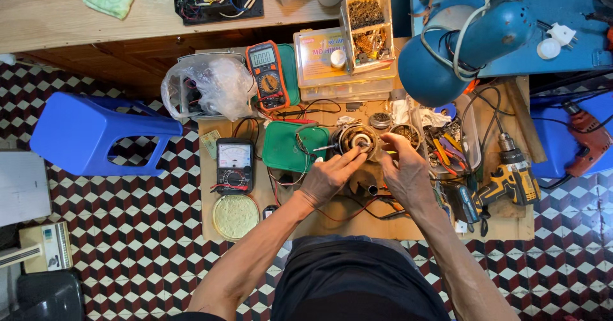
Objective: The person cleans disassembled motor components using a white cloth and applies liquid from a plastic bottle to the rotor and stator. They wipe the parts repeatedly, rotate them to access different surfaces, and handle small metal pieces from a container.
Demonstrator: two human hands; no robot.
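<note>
Head view showed both hands on a small round motor [356, 139] at the middle of the low wooden bench [357, 226]. Left hand [329, 177] pressed its fingers against the motor's near side; right hand [403, 168] pinched its right edge. Behind it stood a clear flat box with a yellow and red label [319, 56], and a divided box of small parts [369, 27]. A blue lamp [460, 46] hid the bench's right rear corner. Label print was unreadable.

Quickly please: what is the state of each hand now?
Left hand: fingers open, touching the round motor.
Right hand: fingers closed on the motor's side.
</note>
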